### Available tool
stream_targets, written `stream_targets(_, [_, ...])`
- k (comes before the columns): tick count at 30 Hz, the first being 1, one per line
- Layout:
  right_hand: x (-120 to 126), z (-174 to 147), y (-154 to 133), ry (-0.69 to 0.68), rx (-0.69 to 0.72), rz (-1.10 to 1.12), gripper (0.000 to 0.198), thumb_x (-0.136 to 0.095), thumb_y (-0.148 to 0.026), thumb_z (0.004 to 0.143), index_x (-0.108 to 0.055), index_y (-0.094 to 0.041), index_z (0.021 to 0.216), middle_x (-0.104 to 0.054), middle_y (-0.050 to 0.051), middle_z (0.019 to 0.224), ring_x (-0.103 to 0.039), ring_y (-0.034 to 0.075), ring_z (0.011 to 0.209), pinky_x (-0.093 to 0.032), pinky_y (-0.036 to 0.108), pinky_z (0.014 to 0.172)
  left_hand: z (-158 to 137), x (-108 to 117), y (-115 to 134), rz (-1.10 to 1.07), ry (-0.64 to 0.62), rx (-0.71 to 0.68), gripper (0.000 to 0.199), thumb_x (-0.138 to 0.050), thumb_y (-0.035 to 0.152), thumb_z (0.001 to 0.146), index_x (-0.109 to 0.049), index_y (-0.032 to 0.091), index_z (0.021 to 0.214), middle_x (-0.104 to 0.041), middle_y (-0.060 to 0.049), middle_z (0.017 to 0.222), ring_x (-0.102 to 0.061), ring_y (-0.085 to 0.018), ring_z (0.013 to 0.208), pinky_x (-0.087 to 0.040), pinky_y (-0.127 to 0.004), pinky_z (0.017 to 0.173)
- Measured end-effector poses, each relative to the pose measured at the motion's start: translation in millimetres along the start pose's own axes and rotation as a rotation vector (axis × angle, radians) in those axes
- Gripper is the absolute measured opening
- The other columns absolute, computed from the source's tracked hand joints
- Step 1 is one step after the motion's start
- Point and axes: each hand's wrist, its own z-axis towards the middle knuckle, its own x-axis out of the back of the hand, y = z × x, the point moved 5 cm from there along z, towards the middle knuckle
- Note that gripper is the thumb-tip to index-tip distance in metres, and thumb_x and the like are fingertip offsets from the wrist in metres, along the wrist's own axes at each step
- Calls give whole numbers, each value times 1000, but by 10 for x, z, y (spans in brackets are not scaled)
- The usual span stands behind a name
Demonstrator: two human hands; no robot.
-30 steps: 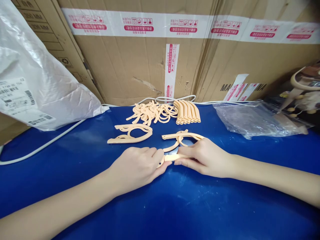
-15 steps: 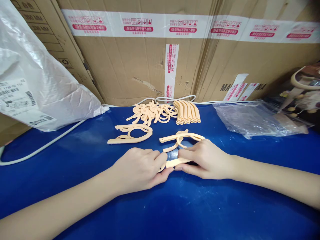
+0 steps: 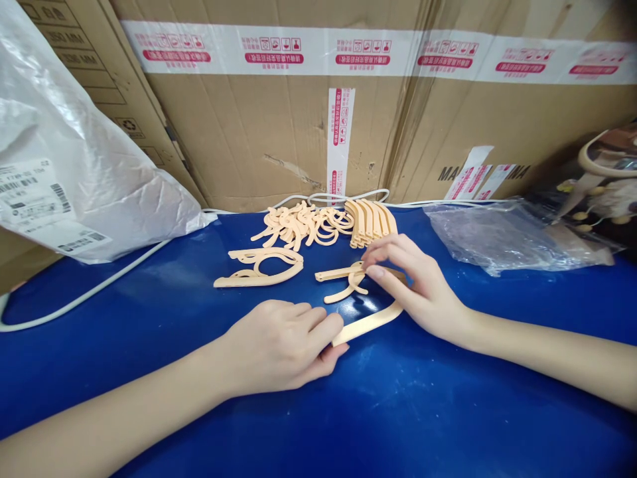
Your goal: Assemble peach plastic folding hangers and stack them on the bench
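while the left hand [image 3: 286, 345] pinches: near hanger arm [image 3: 367, 325], by its left end, centre of the frame; a steady hold should stop twisting.
right hand [image 3: 421, 285]: narrowed over the crescent pieces [image 3: 340, 294], hold unclear; a light touch should spare the rear hanger arm [image 3: 333, 273].

Smooth, plastic-looking curved strip [image 3: 368, 324] with a satin sheen, glossy smooth tabletop [image 3: 423, 405], matt cardboard boxes [image 3: 249, 133], shiny tape [image 3: 318, 50], creased glossy plastic mailing bag [image 3: 99, 172], crinkled clear plastic film [image 3: 507, 236]
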Motion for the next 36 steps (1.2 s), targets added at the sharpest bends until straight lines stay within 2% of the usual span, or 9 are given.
stream_targets(3, [-27, 32, 149, 28, -144, 13, 6, -47, -19, 90, -53, -19, 90, -56, 4, 96, -51, 18, 95, -39, 33, 87, 6, 16, -1, 33, 13, 14, 23, -42, 27, 92, -50, 18, 72, -51, 5, 57, -50, -11, 47, -33, -25, 45])
stream_targets(9, [-122, -5, 264, -71, -267, 39, 21, -48, -7, 79, -49, -19, 96, -55, 2, 93, -52, 15, 80, -42, 29, 73, 0, 45, 34, 114, 54, -14, 23, -43, 27, 93, -53, 17, 76, -52, 5, 57, -51, -11, 50, -33, -25, 47])
stream_targets(14, [-170, -10, 274, -149, -222, 48, 21, -52, -6, 74, -51, -19, 91, -56, 0, 86, -49, 12, 71, -39, 24, 65, -23, 35, 42, 83, 81, -29, 22, -47, 29, 91, -54, 17, 73, -51, 3, 59, -49, -11, 52, -33, -25, 48])
stream_targets(21, [-191, -6, 236, -193, -176, 87, 13, -55, -17, 83, -53, -18, 95, -56, -1, 82, -45, 10, 65, -37, 22, 59, -74, 38, 109, -10, 100, -194, 18, -46, 24, 89, -58, 17, 76, -49, 2, 59, -44, -14, 54, -32, -27, 46])
stream_targets(24, [-193, -10, 242, -203, -210, 91, 16, -56, -14, 81, -52, -18, 95, -52, -3, 76, -42, 8, 59, -34, 21, 54, -54, 38, 82, -31, 94, -172, 13, -52, 22, 88, -59, 16, 80, -53, 1, 62, -46, -14, 57, -37, -27, 49])
stream_targets(28, [-193, -15, 249, -222, -240, 110, 14, -55, -16, 82, -51, -19, 96, -51, -4, 75, -41, 7, 56, -32, 21, 51, -24, 53, 60, -29, 126, -171, 10, -53, 16, 86, -60, 15, 80, -59, 0, 69, -52, -15, 68, -46, -28, 65])
stream_targets(32, [-192, -21, 240, -243, -248, 123, 13, -50, -21, 87, -49, -18, 100, -54, -4, 70, -44, 8, 56, -33, 21, 53, -22, 90, 14, 18, 200, -88, 3, -58, 17, 83, -60, 16, 83, -64, 0, 80, -56, -18, 85, -46, -31, 75])
stream_targets(36, [-200, -27, 242, -245, -268, 147, 17, -50, -24, 88, -47, -18, 104, -54, -5, 65, -42, 8, 51, -32, 21, 50, -26, 119, 12, 65, 231, -48, 8, -59, 23, 81, -60, 18, 87, -66, -1, 87, -56, -18, 87, -45, -32, 77])
